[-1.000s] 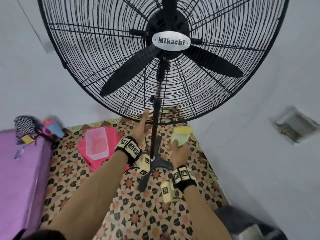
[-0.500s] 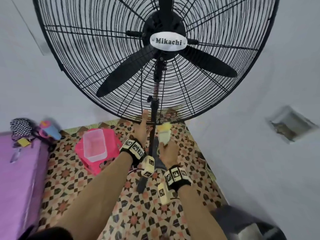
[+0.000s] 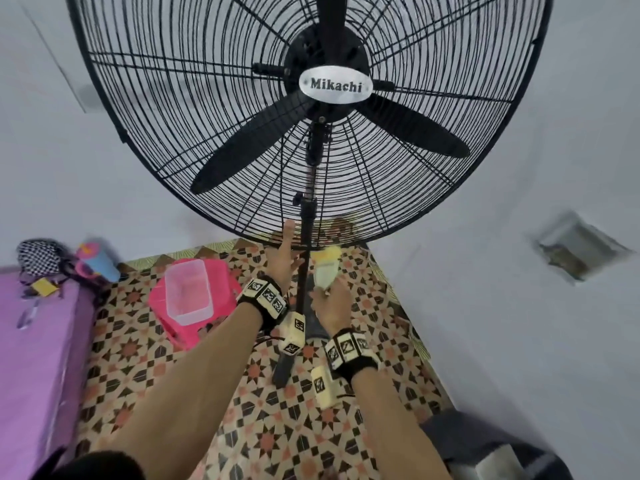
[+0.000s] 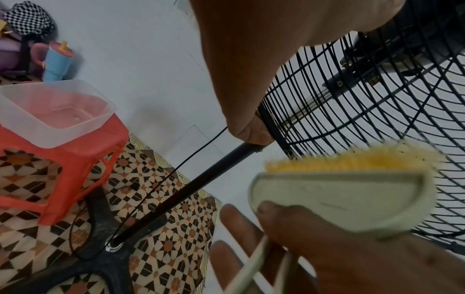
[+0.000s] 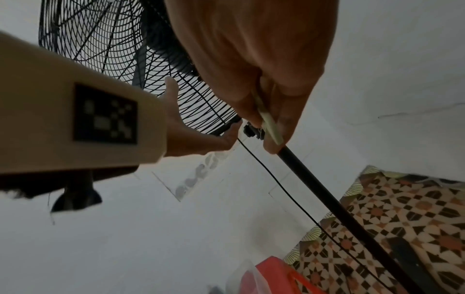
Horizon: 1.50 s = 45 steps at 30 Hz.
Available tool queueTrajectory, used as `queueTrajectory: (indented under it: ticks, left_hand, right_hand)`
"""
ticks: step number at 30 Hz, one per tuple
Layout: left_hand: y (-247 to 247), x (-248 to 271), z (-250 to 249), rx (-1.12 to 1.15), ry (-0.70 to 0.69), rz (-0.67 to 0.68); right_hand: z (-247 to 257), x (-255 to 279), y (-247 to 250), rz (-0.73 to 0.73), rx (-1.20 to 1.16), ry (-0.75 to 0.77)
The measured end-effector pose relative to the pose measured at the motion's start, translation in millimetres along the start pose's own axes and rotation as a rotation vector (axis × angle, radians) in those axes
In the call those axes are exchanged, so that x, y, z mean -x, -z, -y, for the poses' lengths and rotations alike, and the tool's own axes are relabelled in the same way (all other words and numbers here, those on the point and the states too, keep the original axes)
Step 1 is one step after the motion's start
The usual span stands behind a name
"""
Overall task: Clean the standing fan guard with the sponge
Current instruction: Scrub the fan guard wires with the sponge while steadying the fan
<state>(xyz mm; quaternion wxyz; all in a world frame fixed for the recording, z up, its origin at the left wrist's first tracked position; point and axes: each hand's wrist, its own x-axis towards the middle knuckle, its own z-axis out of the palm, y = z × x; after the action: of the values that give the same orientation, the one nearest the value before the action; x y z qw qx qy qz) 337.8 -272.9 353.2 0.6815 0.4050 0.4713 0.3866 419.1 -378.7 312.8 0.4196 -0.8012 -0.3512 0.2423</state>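
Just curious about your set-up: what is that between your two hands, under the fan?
The fan's black stand pole rises between the left hand and the right hand holding the sponge, in the head view.

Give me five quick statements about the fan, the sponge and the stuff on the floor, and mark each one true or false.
1. The right hand holds the sponge. True.
2. The left hand grips the pole with all its fingers. False: it reaches up to the bottom rim of the fan guard, fingers extended.
3. The clear tub sits on the pink stool. True.
4. The badge on the guard reads Mikachi. True.
5. The sponge is pressed against the badge. False: it is down near the guard's bottom edge, right of the pole.
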Motion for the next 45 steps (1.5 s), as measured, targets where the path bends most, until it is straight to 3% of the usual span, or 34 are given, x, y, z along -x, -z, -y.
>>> queueTrajectory:
  ticks: [2, 4, 7, 11, 16, 18, 23, 25, 28, 32, 33, 35, 38, 40, 42, 45]
  left_hand:
    - [2.2, -2.0, 1.6, -0.008, -0.014, 0.03]
    - [4.4, -9.1, 5.6, 0.022, 0.011, 0.032]
    - [6.4, -21.5, 14.0, 0.041, 0.058, 0.003]
    - [3.0, -14.6, 8.8, 0.023, 0.035, -0.002]
    - [0.8, -11.3, 7.1, 0.047, -0.029, 0.027]
    - [1.5, -14.8, 9.1, 0.077, -0.003, 0.019]
    - [-9.6, -16.5, 15.3, 0.288, 0.082, 0.055]
    - [-22.7, -15.4, 20.1, 0.357, 0.125, 0.095]
    - [-28.8, -14.3, 20.8, 0.322, 0.129, 0.102]
    - [-23.0, -13.4, 19.5, 0.2, 0.073, 0.171]
    - [-23.7, -10.0, 18.7, 0.203, 0.079, 0.171]
    - [-20.9, -10.3, 18.6, 0.208, 0.068, 0.166]
    - [-13.1, -19.2, 22.5, 0.23, 0.115, 0.156]
    - [-10.2, -17.7, 20.0, 0.191, 0.112, 0.193]
    - [-9.4, -14.6, 15.2, 0.172, 0.087, 0.239]
    - [-10.4, -17.5, 12.7, 0.149, 0.073, 0.247]
  right_hand:
    - [-6.4, -5.1, 2.7, -0.056, -0.048, -0.066]
    - [-4.3, -18.2, 24.6, -0.232, -0.145, -0.18]
    - [7.7, -35.3, 55.1, -0.396, -0.142, -0.147]
    - [15.9, -25.3, 27.9, -0.173, -0.014, -0.12]
    - [-5.7, 8.4, -7.2, 0.085, 0.146, 0.09]
    - [-5.7, 12.1, 10.2, 0.049, 0.111, 0.088]
    - [1.5, 4.2, 69.1, -0.375, 0.073, -0.026]
    - [9.6, -4.0, 76.8, -0.425, 0.083, -0.024]
    - [18.4, -2.8, 60.9, -0.362, 0.129, 0.024]
    - [17.7, 37.1, 39.0, -0.029, 0.102, 0.255]
    - [19.2, 45.1, 42.1, -0.002, 0.096, 0.28]
    - [20.4, 46.6, 54.3, -0.098, 0.009, 0.23]
    - [17.6, 24.7, 72.8, -0.393, -0.039, 0.16]
    - [18.4, 15.1, 73.0, -0.452, -0.032, 0.14]
    - [22.7, 17.1, 60.3, -0.411, 0.036, 0.159]
    - [27.0, 37.8, 38.7, -0.145, 0.042, 0.304]
